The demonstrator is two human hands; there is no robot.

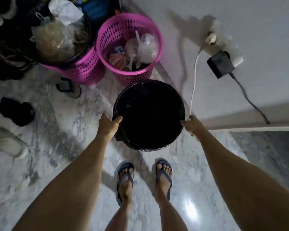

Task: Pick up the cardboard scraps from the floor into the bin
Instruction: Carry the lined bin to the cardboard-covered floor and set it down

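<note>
A round black bin (148, 84) lined with a black bag is in the middle of the head view, over the marble floor. My left hand (109, 125) grips its left rim, thumb over the edge. My right hand (191, 125) grips the right rim the same way. The inside of the bin is too dark to see into. No cardboard scraps show on the floor in this frame.
Two pink mesh baskets (154, 35) (85, 69) full of bags stand just beyond the bin. A white wall at right carries a black adapter (221, 64) and white cable (194, 84). A dark cloth (16, 111) and a pale shoe (12, 145) lie at left. My feet in blue flip-flops (125, 180) stand below.
</note>
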